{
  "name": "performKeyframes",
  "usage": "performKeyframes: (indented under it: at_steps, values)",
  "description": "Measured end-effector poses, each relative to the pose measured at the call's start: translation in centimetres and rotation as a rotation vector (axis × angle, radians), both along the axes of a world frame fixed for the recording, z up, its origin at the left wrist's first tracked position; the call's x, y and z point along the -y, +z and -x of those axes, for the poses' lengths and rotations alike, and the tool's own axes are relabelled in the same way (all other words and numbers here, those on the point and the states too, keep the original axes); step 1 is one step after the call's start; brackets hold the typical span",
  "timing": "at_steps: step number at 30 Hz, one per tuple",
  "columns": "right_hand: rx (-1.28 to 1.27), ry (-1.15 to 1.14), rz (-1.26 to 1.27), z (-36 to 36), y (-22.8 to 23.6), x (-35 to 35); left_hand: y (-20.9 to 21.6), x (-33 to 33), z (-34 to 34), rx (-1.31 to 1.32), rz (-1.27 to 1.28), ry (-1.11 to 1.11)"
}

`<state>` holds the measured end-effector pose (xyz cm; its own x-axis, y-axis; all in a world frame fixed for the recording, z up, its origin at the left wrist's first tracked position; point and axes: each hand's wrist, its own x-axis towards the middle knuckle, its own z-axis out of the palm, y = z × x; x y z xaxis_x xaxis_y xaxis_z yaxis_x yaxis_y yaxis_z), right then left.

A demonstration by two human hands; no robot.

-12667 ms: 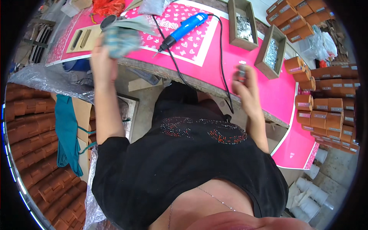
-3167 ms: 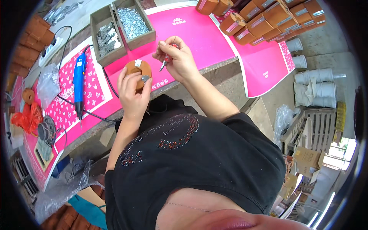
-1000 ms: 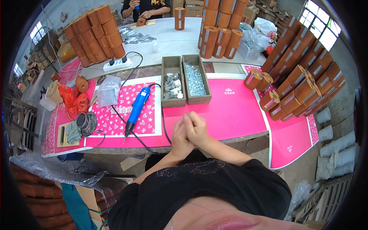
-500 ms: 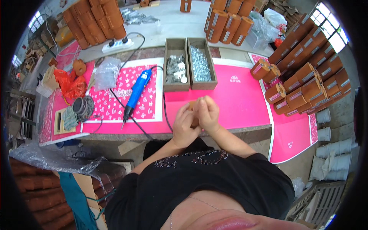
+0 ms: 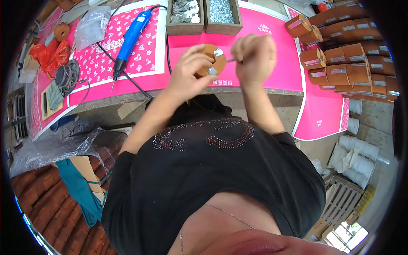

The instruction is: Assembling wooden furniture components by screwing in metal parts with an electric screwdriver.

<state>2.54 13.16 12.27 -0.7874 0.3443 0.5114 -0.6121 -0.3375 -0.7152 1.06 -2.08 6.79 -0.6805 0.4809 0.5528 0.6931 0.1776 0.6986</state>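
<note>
My left hand (image 5: 189, 73) grips an orange-brown round cylinder (image 5: 219, 63) with a hole in its middle, its end face turned up. Two small metal clips (image 5: 218, 52) sit at that face's edge, one near my thumb. Just right of the cylinder, my right hand (image 5: 257, 57) has its fingers pinched around a small, thin metal piece (image 5: 231, 60), apart from the cylinder; blur hides its exact kind. Beyond my hands stand a wooden box of metal clips (image 5: 185, 28) and another of small shiny metal parts (image 5: 223, 29).
To the left, a blue electric screwdriver (image 5: 133, 38) lies with its cable on a pink patterned sheet. Plastic bags (image 5: 91, 27) and a wire spool (image 5: 67, 75) are farther left. Stacked brown cylinders (image 5: 355, 63) rise on the right. The table's front edge (image 5: 114, 96) runs before me.
My hands have come apart, showing the cylinder in my left hand. My right hand has moved right with the small metal piece. The view has tilted down toward my body.
</note>
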Motion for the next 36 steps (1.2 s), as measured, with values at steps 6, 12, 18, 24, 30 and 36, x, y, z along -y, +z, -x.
performKeyframes:
  at_steps: [6,12,18,24,30,36]
  values:
    - [0.089,-0.013,0.050,0.5,0.1,-1.6,2.9,3.2,2.6,0.027,0.325,-0.158]
    - [0.067,0.014,-0.038,1.8,-1.5,0.9,0.9,-1.6,-0.5,-0.098,0.171,0.295]
    - [0.096,0.005,-0.117,2.5,-2.0,1.4,-0.1,-1.5,-0.3,-0.214,0.031,0.286]
    - [0.113,0.047,-0.120,2.4,-1.9,1.5,-0.2,-1.4,-0.3,-0.232,0.015,0.293]
    - [0.133,0.200,-0.598,2.4,-0.9,0.0,-0.2,-1.4,-0.3,-0.224,0.033,0.300]
    - [0.205,0.057,-0.588,1.4,0.4,1.6,-0.1,-1.7,-0.2,-0.241,0.033,0.320]
